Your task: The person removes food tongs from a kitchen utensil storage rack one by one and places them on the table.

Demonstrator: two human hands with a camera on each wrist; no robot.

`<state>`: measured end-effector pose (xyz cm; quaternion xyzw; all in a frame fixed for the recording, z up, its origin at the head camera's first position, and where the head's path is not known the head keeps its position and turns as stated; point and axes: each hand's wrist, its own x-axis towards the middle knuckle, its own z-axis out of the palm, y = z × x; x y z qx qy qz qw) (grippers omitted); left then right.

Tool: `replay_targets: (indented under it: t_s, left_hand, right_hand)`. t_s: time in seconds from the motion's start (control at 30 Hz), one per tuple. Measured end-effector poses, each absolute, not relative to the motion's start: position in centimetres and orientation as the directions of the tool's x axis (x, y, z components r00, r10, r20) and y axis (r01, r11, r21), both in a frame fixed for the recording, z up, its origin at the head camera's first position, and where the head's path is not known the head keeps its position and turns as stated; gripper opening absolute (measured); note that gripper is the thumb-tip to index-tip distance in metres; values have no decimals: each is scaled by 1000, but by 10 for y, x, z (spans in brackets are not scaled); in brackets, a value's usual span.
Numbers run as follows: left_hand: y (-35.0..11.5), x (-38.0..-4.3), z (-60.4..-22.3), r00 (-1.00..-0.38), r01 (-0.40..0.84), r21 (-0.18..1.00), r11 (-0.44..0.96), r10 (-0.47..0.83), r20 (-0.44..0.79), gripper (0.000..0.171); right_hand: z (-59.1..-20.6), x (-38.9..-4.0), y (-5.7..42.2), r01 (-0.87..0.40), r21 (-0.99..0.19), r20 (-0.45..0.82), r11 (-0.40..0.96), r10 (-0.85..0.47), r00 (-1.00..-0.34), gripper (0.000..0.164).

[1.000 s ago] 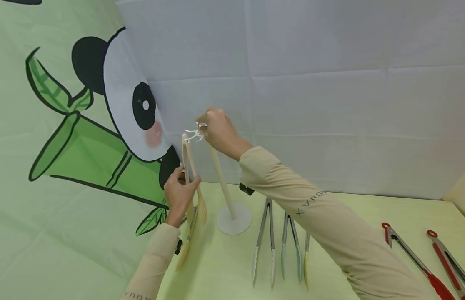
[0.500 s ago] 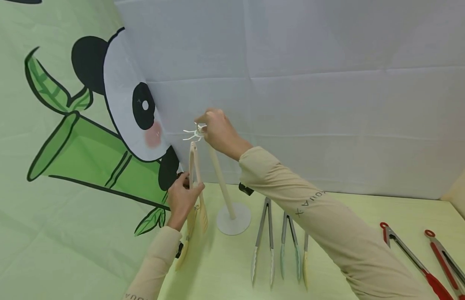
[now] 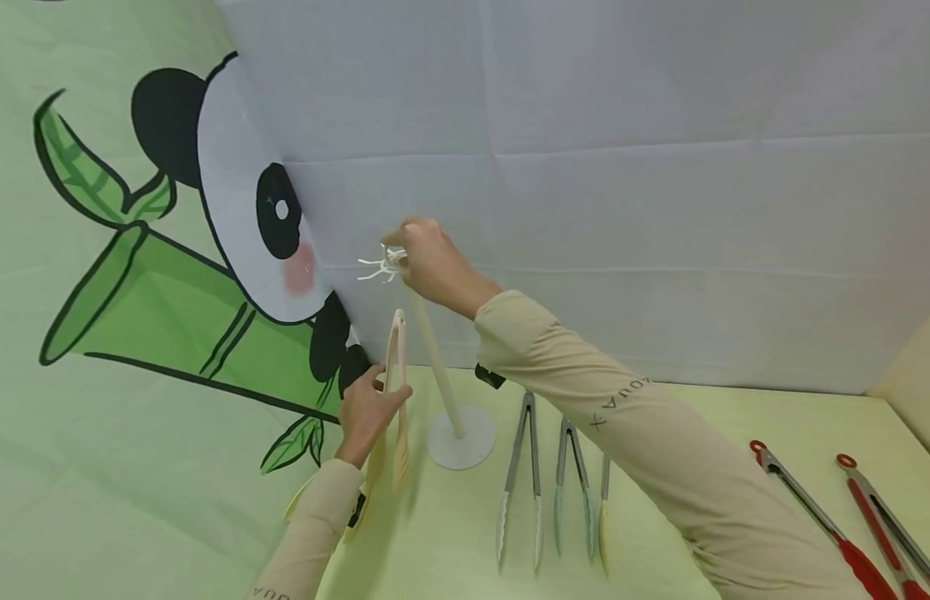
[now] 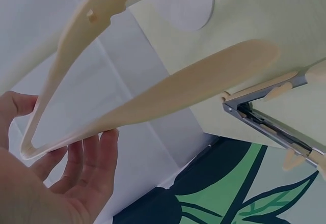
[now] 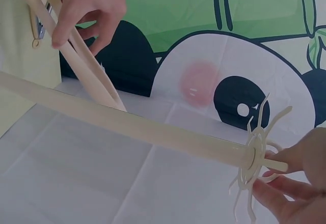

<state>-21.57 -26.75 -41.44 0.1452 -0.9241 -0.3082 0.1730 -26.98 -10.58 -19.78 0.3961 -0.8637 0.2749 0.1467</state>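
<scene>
My left hand (image 3: pixel 366 417) holds a pair of beige tongs (image 3: pixel 401 350) by its arms, hinge end up, beside a white stand. In the left wrist view the tongs (image 4: pixel 188 84) are spread, one arm smooth and the other notched, with thumb and fingers along the outside near the bend. The stand has a pole (image 3: pixel 435 358), a round base (image 3: pixel 461 437) and a ring of thin hooks (image 3: pixel 387 264) on top. My right hand (image 3: pixel 435 262) pinches that hook ring, as the right wrist view shows at the ring (image 5: pixel 250 163). A gap separates tongs and hooks.
White-tipped tongs (image 3: pixel 519 475), green-tipped tongs (image 3: pixel 574 492) and yellow-tipped tongs (image 3: pixel 604 517) lie right of the base. Two red-handled tongs (image 3: pixel 817 508) (image 3: pixel 885 525) lie at the far right. Metal tongs (image 4: pixel 275 132) lie beyond my left hand. Cloth walls (image 3: pixel 660 208) enclose the table.
The beige tongs' top was at a hook a second ago. My left hand has lowered them below the hooks and slightly to the right. My right hand keeps its hold on the ring.
</scene>
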Motion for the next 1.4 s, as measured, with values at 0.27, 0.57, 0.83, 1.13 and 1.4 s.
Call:
replay_targets:
  t_s: [0.27, 0.57, 0.83, 1.13, 1.4]
  left_hand:
    - [-269, -216, -425, -915, -189, 590, 785, -360, 185, 50]
    - [-273, -221, -447, -924, -242, 554, 797, -364, 120, 54]
    - [-269, -224, -466, -915, -271, 513, 815, -383, 125, 50]
    - [-264, -224, -474, -919, -315, 478, 820, -389, 62, 54]
    - [-262, -225, -482, -922, -324, 470, 821, -386, 38, 52]
  right_hand:
    - [-200, -274, -106, -769, -398, 483, 500, -599, -639, 42]
    - [-202, -277, -104, -794, -401, 525, 458, -595, -608, 28]
    - [-205, -280, -99, -806, -416, 570, 421, -570, -592, 23]
    - [-207, -282, -98, -811, -417, 598, 411, -548, -585, 19]
    - [-207, -281, -98, -815, -399, 599, 421, -553, -579, 20]
